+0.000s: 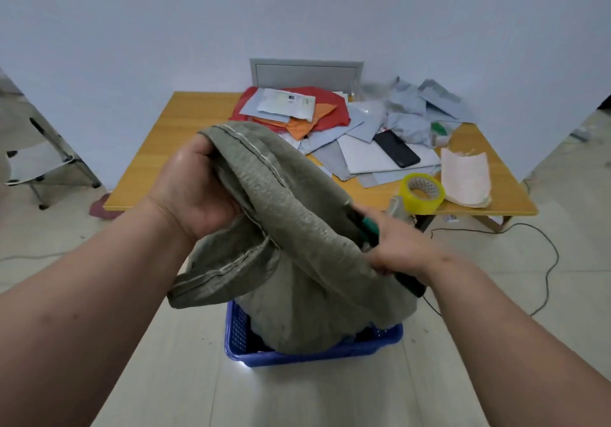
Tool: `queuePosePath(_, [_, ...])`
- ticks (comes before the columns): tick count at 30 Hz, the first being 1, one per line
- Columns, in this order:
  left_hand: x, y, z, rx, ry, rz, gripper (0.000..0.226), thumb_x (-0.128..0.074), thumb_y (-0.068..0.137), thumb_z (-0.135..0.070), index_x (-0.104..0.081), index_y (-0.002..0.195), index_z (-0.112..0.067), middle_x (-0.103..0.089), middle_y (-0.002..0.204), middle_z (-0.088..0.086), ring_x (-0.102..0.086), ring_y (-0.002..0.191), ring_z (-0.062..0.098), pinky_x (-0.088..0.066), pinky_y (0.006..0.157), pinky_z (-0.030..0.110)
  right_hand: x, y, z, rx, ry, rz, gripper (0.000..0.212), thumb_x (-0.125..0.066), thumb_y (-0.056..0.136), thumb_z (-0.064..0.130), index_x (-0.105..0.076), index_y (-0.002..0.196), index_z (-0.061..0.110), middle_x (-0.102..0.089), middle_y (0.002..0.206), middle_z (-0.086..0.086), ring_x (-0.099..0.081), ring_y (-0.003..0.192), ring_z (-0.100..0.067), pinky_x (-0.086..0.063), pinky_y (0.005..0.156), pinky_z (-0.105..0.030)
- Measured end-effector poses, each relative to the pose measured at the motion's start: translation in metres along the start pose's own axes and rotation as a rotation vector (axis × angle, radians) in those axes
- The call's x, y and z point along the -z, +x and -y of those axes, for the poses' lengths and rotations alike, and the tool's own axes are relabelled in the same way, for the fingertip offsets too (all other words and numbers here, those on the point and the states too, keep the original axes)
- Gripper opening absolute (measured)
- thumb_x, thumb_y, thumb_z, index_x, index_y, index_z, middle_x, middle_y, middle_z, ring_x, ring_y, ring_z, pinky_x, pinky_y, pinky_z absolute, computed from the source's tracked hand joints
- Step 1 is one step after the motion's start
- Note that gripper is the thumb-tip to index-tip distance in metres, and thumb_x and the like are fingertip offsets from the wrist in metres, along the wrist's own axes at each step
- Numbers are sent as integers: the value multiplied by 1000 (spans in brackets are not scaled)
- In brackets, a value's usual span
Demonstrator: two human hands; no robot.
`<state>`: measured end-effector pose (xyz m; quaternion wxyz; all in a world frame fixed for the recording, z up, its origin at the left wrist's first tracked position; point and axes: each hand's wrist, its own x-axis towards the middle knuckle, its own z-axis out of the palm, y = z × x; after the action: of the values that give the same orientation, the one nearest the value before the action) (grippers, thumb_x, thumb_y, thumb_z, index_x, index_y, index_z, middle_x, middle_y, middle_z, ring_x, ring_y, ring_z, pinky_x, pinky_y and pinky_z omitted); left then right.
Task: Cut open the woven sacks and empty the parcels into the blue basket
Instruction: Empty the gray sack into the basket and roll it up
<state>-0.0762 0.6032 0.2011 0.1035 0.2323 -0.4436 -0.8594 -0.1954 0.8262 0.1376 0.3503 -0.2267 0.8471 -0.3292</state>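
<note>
Soft, limp woven sack (297, 244) hangs over the blue basket (317, 354), its lower end inside; left hand (195, 188) fingers clamp its stitched hem, right hand (396, 251) fingers pinch its cloth and a green-handled cutter (368, 226); the hem looks the firmest hold

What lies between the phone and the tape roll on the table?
In the head view, grey mailing bags and a bare strip of table lie between the phone and the tape roll.

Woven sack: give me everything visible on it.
The woven sack is grey-green coarse fabric with a stitched pale seam along its upper edge. It hangs crumpled, its lower end down inside the blue basket. The left hand grips its top; the right hand grips its side together with a green-handled tool.
</note>
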Motion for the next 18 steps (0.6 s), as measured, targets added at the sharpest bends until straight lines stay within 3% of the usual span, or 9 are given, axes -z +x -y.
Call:
queuePosePath(2, [-3,-3,-5,-32,-21,37,45,-32,97,-36,-69,101,-12,-73,105,9,-69,101,26,-59,78,38,-20,5,-12,-56,-85,76,89,-68,81,2,-28,149,43,-46,127,2,-61,80,-14,-49,47,-17])
queuePosePath(3, [-4,-5,-7,-43,-12,34,45,-32,96,-37,-68,101,-12,-73,104,9,-69,101,26,-58,79,38,-30,5,-20,-80,-93,89,80,-72,82,9,-35,146,39,-50,128,2,-61,80,-12,-50,48,-16])
queuePosePath(4, [-3,-7,-7,-45,2,39,45,-32,96,-38,-67,104,-11,-72,106,10,-68,104,27,-58,81,39,-39,5,-28,-106,-63,109,67,-76,81,17,-46,138,33,-58,122,0,-62,76,-11,-51,49,-18])
queuePosePath(6, [3,-8,-8,-40,30,23,47,-34,95,-40,-65,112,-9,-70,114,13,-67,108,29,-56,85,40,-50,4,-43,-159,-20,134,25,-77,80,25,-64,100,22,-68,89,-3,-62,61,-14,-52,52,-27])
queuePosePath(8, [9,-8,-8,-52,148,-68,45,-40,95,-44,-66,112,-12,-70,116,11,-67,106,27,-54,87,41,-42,4,-49,-181,-81,36,14,-72,85,28,-63,84,17,-66,78,-4,-62,64,-16,-52,62,-32])
queuePosePath(11, [38,-10,-9,-116,695,-260,37,-66,77,-56,-68,91,-22,-75,94,1,-70,93,22,-54,87,39,-6,5,-46,-192,-95,-466,23,-60,94,34,-65,101,12,-68,98,-12,-62,91,-31,-47,76,-37])
queuePosePath(14, [73,-14,1,115,1289,-109,63,-85,48,-62,-67,97,-28,-73,95,-3,-66,93,17,-51,87,35,35,3,-28,-109,109,-876,23,-55,95,33,-60,96,10,-62,98,-15,-58,96,-35,-41,76,-37])
queuePosePath(16, [96,-8,18,318,1698,-26,75,-80,54,-66,-62,119,-34,-68,115,-6,-61,105,15,-46,95,30,41,6,-16,44,103,-986,28,-54,92,34,-60,97,7,-59,104,-17,-58,97,-34,-45,83,-40])
queuePosePath(18, [115,-1,34,399,2138,7,60,-60,83,-57,-49,137,-31,-59,132,-3,-56,117,18,-41,96,25,29,12,-12,82,45,-915,29,-55,91,34,-62,101,7,-59,105,-17,-58,94,-31,-47,84,-39])
